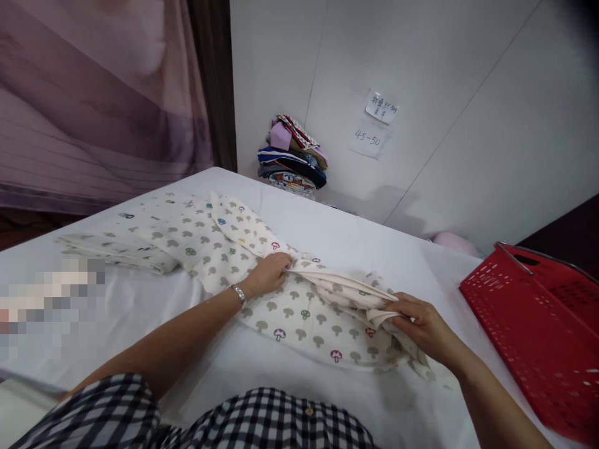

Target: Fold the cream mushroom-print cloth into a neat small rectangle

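A cream-white mushroom-print garment (290, 312) lies spread and rumpled across the white table; its exact kind is hard to tell. My left hand (269, 273), with a silver bracelet at the wrist, is closed on a gathered fold near its middle. Toward the right end, my right hand (418, 321) pinches the fabric's edge between thumb and fingers. A raised fold of cloth is stretched between both hands. At the left, a narrower part of the garment extends away, partly doubled over itself. The fingertips of my left hand are partly hidden in the cloth.
On the right stands a red perforated plastic basket (533, 324) with a metal handle. A pile of folded clothes (294, 156) sits beyond the far edge of the white table (322, 231), by the wall. Handwritten paper notes (369, 138) are stuck there. Purplish curtain (107, 93) hangs left.
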`<state>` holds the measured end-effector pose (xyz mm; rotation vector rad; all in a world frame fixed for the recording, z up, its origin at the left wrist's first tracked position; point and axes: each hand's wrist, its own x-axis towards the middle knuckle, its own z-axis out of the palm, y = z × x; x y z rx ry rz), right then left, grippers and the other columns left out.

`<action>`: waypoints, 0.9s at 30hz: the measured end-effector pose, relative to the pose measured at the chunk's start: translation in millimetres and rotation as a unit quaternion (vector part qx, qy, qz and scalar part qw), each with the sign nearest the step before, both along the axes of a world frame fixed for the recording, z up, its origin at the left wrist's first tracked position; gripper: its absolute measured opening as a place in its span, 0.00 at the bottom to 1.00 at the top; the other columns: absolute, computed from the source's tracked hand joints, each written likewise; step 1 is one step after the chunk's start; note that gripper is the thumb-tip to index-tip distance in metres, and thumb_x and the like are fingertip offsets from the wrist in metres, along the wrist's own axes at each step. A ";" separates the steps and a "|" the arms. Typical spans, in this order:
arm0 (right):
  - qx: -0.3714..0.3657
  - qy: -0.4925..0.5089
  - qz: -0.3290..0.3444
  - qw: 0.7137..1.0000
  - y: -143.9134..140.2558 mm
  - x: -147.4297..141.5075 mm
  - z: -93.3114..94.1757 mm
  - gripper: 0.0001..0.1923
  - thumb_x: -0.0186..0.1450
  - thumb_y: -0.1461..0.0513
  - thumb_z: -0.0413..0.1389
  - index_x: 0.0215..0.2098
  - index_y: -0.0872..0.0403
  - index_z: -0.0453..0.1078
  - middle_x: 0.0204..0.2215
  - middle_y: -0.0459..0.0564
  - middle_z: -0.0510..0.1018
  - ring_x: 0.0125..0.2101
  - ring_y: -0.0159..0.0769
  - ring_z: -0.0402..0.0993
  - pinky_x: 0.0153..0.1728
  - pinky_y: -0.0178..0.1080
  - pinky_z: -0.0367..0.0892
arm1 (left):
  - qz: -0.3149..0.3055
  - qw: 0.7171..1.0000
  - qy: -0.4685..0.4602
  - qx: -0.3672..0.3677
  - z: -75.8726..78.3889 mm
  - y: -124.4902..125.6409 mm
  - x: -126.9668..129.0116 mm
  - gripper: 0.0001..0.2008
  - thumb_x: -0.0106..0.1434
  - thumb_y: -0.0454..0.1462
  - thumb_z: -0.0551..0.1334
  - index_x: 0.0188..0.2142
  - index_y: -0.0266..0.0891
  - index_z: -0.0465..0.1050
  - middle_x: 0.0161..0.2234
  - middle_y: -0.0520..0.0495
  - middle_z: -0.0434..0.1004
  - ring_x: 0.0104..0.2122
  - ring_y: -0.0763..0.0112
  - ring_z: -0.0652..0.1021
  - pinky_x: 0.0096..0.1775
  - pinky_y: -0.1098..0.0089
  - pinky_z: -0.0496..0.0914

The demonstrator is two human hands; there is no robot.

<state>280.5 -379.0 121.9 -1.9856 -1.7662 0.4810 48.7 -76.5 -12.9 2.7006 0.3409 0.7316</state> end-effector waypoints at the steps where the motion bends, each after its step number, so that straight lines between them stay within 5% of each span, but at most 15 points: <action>1: 0.000 -0.001 -0.001 1.000 0.0 -0.2 0.2 0.11 0.66 0.60 0.49 0.36 0.49 0.74 0.34 0.49 0.75 0.35 0.36 0.71 0.35 0.36 0.67 | 0.005 1.000 0.002 0.003 0.3 -0.3 1.0 0.12 0.52 0.27 0.55 0.36 0.40 0.62 0.44 0.42 0.71 0.47 0.62 0.71 0.49 0.59 0.65; 12: -0.006 0.005 -0.004 1.000 0.8 -1.5 -2.3 0.11 0.66 0.61 0.49 0.35 0.51 0.74 0.33 0.49 0.73 0.34 0.34 0.70 0.34 0.35 0.66 | 0.056 0.996 0.053 0.049 4.1 9.5 8.2 0.05 0.58 0.32 0.54 0.35 0.39 0.66 0.34 0.45 0.73 0.37 0.64 0.73 0.39 0.64 0.67; 15: -0.010 0.000 0.013 1.000 6.4 1.1 -2.2 0.11 0.65 0.63 0.49 0.34 0.51 0.74 0.32 0.48 0.73 0.33 0.33 0.70 0.34 0.34 0.66 | 0.063 0.995 0.031 0.067 33.6 23.0 5.9 0.09 0.59 0.32 0.53 0.37 0.39 0.69 0.34 0.44 0.74 0.37 0.63 0.74 0.40 0.64 0.67; 18: 0.008 -0.043 0.035 0.998 12.3 10.6 7.1 0.11 0.65 0.63 0.49 0.35 0.50 0.74 0.32 0.47 0.74 0.34 0.33 0.71 0.34 0.34 0.67 | 0.122 0.986 -0.044 0.106 91.7 29.8 -3.2 0.11 0.58 0.33 0.53 0.38 0.39 0.71 0.35 0.44 0.75 0.38 0.62 0.74 0.41 0.62 0.68; 22: 0.164 -0.155 -0.030 0.974 16.4 25.7 25.3 0.11 0.66 0.61 0.48 0.41 0.49 0.72 0.42 0.51 0.74 0.42 0.37 0.72 0.43 0.38 0.68 | 0.160 0.962 -0.158 0.153 154.9 18.5 -23.2 0.11 0.57 0.34 0.53 0.39 0.40 0.70 0.42 0.44 0.73 0.45 0.62 0.72 0.48 0.61 0.65; 24: 0.184 -0.199 -0.044 0.962 17.8 29.5 26.9 0.12 0.66 0.61 0.49 0.43 0.49 0.72 0.44 0.52 0.73 0.42 0.38 0.72 0.42 0.38 0.69 | 0.118 0.976 -0.102 0.155 159.8 11.6 -32.5 0.10 0.55 0.33 0.52 0.34 0.41 0.69 0.37 0.46 0.74 0.40 0.63 0.73 0.44 0.63 0.67; 27: 0.129 -0.244 -0.005 0.961 18.7 30.6 18.3 0.12 0.65 0.63 0.48 0.41 0.49 0.72 0.43 0.50 0.74 0.38 0.35 0.74 0.38 0.35 0.71 | 0.099 0.987 -0.012 0.130 141.7 4.8 -45.0 0.09 0.53 0.31 0.50 0.29 0.41 0.67 0.29 0.47 0.72 0.31 0.65 0.73 0.35 0.66 0.66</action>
